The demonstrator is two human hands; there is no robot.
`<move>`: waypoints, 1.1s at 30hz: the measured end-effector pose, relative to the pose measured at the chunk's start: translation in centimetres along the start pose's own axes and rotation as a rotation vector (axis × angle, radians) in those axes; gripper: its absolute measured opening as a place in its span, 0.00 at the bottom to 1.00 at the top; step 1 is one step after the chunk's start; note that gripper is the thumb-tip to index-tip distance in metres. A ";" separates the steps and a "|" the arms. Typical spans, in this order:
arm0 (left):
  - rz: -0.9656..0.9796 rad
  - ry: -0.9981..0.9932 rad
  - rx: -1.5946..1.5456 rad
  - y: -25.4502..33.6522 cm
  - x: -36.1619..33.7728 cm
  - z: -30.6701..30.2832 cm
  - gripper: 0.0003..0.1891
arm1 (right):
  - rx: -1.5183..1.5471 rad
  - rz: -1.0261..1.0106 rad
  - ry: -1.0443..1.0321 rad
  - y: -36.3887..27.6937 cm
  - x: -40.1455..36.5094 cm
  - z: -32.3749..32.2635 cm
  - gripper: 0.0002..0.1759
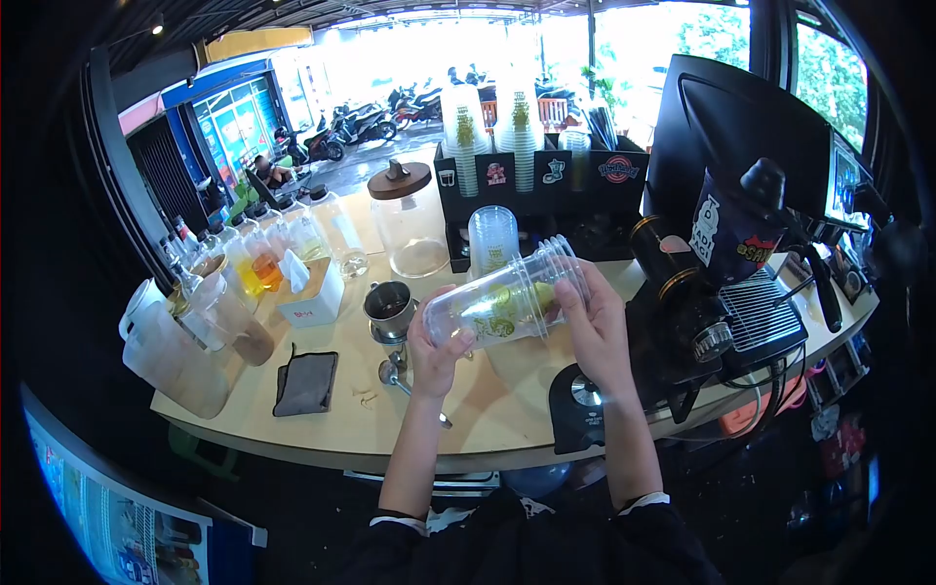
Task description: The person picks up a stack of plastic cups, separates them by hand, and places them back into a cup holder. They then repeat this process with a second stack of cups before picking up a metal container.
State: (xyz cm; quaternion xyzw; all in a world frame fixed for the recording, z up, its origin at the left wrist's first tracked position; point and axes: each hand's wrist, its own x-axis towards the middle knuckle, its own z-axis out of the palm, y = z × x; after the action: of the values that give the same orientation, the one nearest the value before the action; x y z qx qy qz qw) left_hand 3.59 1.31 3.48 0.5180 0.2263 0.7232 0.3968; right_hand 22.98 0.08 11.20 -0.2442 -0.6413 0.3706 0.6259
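Observation:
A short nested stack of clear plastic cups (492,304) with green print lies tilted on its side in the air above the counter, held between both hands. Around the base end my left hand (439,346) is closed, thumb along the side. At the rim end, my right hand (593,317) grips the cups, its thumb on the lipped edges. Just behind them stands another stack of clear cups (492,234). A metal cup (389,307) sits to the left of my left hand, with spoons (392,375) lying below it.
A black organizer (536,185) with tall cup stacks stands at the back. To the right are a coffee grinder (673,283) and an espresso machine (770,312). A lidded glass jar (405,229), tissue box (312,292), dark cloth (305,383), bottles (263,258) and pitchers (175,351) occupy the left.

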 end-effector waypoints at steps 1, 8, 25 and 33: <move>0.000 0.000 0.001 0.0 -0.1 0.1 0.32 | 0.001 0.000 0.000 0.0 0.0 -0.1 0.15; -0.071 0.037 -0.144 0.5 -0.3 1.1 0.30 | -0.038 -0.088 0.020 0.0 0.3 -0.5 0.15; -0.113 0.060 -0.097 0.2 -0.4 1.3 0.26 | -0.032 -0.003 0.005 0.6 0.3 -0.2 0.15; -0.156 0.074 -0.095 0.4 -0.3 1.9 0.24 | -0.036 -0.050 -0.020 0.7 0.5 -0.3 0.17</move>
State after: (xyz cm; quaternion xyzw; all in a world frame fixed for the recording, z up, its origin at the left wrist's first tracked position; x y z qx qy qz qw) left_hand 5.22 0.67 4.32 0.4525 0.2460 0.7185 0.4675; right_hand 23.14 0.94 10.96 -0.2356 -0.6598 0.3459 0.6241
